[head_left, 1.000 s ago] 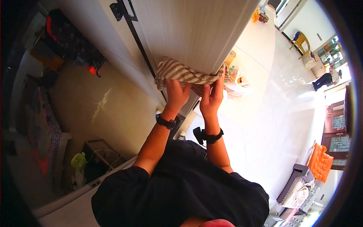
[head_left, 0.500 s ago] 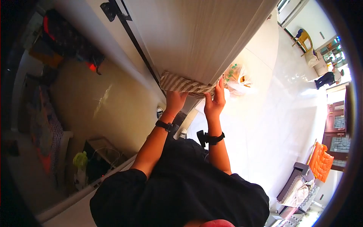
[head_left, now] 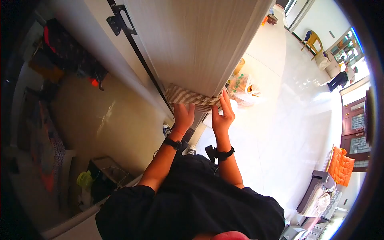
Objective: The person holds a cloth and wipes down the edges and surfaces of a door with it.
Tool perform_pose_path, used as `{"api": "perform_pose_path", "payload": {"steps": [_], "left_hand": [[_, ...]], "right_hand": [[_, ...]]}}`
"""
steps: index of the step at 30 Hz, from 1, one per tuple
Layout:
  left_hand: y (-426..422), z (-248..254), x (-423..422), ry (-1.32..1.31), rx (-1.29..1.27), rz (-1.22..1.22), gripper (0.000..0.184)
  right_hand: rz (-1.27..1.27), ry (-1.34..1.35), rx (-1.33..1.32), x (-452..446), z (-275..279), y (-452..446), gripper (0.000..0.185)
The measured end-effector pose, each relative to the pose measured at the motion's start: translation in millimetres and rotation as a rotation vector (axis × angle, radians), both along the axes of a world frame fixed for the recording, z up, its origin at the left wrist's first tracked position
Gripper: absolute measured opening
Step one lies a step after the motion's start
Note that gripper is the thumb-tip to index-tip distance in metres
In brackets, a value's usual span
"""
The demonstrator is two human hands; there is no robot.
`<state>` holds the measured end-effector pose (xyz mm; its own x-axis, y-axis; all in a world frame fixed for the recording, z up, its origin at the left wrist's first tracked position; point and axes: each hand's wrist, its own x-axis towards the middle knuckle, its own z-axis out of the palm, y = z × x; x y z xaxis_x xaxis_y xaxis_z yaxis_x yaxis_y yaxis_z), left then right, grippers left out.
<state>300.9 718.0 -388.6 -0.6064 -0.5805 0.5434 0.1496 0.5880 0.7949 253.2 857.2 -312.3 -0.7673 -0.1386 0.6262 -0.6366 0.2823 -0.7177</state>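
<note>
A brown-and-cream striped cloth [head_left: 188, 95] is folded across the pale wood-grain door frame [head_left: 192, 44], pressed against its face and wrapping toward the right edge. My left hand [head_left: 184, 117] grips the lower left part of the cloth, its fingertips partly hidden at the fold. At the cloth's right end, my right hand [head_left: 223, 115] pinches it near the frame's edge, thumb and fingers raised. Both wrists wear black bands. Higher on the frame is a dark metal strike plate [head_left: 121, 21], beside a long black strip.
Right of the frame, a clear plastic bag [head_left: 245, 91] with orange contents and a tape roll [head_left: 239, 66] lie on a pale surface. Farther off are a yellow chair [head_left: 314, 42], a person [head_left: 343, 78] and an orange cushion [head_left: 341, 166]. A dim room with a small cabinet [head_left: 108, 164] is at left.
The view has shifted a little, so the frame, plate and cloth sit lower in it. Both hands stay on the cloth at nearly the same place. More of the surface beyond the frame shows.
</note>
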Motion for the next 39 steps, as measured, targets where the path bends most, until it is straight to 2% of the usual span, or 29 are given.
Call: {"api": "perform_pose_path", "payload": {"steps": [2, 5, 7, 9, 14, 17, 20, 23, 27, 32, 35, 39], "left_hand": [[-3.7, 12.1, -5.5, 0.103, -0.068, 0.055, 0.042], [-3.2, 56.4, -6.3, 0.135, 0.009, -0.016, 0.046], [-1.2, 74.6, -5.8, 0.099, 0.030, -0.141, 0.058], [-4.4, 74.7, -8.4, 0.066, 0.022, -0.214, 0.066], [-19.2, 36.7, -13.2, -0.075, -0.108, -0.235, 0.066], [-15.0, 24.6, -13.1, -0.024, -0.096, -0.152, 0.064], [-8.9, 7.0, -11.2, -0.072, 0.028, -0.184, 0.064], [-2.3, 26.4, -5.1, -0.104, 0.212, -0.276, 0.067], [2.7, 34.7, -11.9, 0.041, 0.010, -0.135, 0.070], [-1.4, 121.4, -15.2, 0.202, -0.167, -0.119, 0.068], [-7.7, 130.0, -19.6, 0.202, -0.208, -0.137, 0.062], [-10.9, 116.4, -19.6, 0.162, -0.251, -0.110, 0.055]], "right_hand": [[0.004, 0.031, -0.019, -0.5, 16.3, -2.8, 0.058], [0.014, 0.099, -0.063, -2.5, 47.7, -11.6, 0.064], [0.041, 0.081, -0.147, -5.8, 48.4, -15.5, 0.064], [0.070, 0.080, -0.201, -9.7, 41.0, -20.4, 0.059], [0.044, 0.105, -0.093, -13.1, -2.0, -12.7, 0.056], [0.064, 0.051, -0.075, -15.7, -29.5, -7.9, 0.056], [0.064, 0.022, -0.036, -13.0, -46.6, -2.6, 0.056], [0.049, -0.007, -0.021, -5.2, -34.1, -1.0, 0.057], [0.061, 0.016, -0.067, -5.6, 4.2, -12.5, 0.058], [0.053, 0.263, -0.073, -7.4, 81.4, -25.7, 0.058], [0.071, 0.401, -0.104, -7.4, 105.6, -32.9, 0.055], [-0.023, 0.479, -0.012, -9.6, 89.5, -34.6, 0.046]]}}
